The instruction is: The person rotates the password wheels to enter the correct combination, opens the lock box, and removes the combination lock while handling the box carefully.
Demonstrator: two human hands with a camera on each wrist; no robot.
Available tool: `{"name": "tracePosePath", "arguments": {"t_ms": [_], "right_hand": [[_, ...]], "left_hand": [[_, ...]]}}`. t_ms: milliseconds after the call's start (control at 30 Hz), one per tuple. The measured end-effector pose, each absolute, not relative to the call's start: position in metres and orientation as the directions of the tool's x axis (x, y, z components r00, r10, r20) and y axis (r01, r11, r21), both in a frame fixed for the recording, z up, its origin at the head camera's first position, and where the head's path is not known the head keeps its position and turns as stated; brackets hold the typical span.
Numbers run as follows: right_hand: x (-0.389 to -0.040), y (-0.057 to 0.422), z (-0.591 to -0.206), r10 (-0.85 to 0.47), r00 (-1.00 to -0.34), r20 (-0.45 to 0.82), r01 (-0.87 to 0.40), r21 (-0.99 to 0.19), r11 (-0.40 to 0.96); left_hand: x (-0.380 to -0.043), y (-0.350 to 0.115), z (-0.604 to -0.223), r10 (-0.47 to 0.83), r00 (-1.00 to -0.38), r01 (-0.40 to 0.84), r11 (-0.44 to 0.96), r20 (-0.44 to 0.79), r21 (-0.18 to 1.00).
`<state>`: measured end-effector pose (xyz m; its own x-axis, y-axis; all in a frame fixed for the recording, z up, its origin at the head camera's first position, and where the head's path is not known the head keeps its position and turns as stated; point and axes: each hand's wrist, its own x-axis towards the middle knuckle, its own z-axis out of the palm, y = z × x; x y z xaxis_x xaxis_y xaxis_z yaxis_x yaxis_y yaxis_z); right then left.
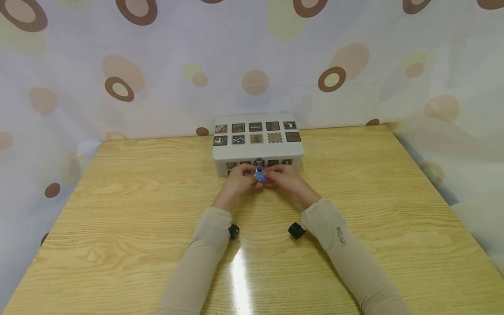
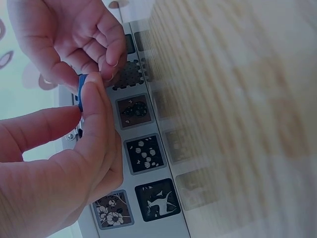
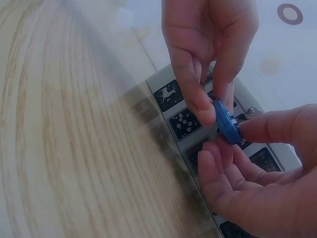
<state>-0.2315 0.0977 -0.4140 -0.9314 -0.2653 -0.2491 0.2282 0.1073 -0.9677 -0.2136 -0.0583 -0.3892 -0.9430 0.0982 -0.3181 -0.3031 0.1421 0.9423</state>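
Note:
A small blue padlock (image 1: 260, 175) is held up between both hands, close in front of the latch (image 1: 258, 162) of a white box (image 1: 257, 151) printed with dark picture squares. My left hand (image 1: 238, 181) pinches one side of the padlock between thumb and fingers. From the other side my right hand (image 1: 289, 180) grips it, its thumb against the face, as the right wrist view shows with the padlock (image 3: 228, 124) edge-on. In the left wrist view fingers cover most of the padlock (image 2: 81, 91).
The box stands at the back of a wood-grain table (image 1: 149, 210), near a patterned cloth backdrop (image 1: 220, 52). Black devices (image 1: 296, 230) are strapped under both wrists. Light glares on the tabletop between the forearms.

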Motion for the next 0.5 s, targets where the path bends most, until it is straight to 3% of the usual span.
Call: {"name": "tracePosePath", "arguments": {"t_ms": [233,500], "right_hand": [[-0.2321,0.097,-0.4148,-0.279,-0.926,-0.254,0.263,-0.965,0.006],[-0.23,0.0922,-0.4172,-0.262,-0.933,-0.247,0.258,-0.966,-0.008]], "left_hand": [[-0.2135,-0.059,-0.3892,0.096,-0.943,-0.305,0.137,-0.319,0.943],[-0.214,-0.0588,-0.3895,0.099,-0.942,-0.307,0.137,-0.321,0.942]]}}
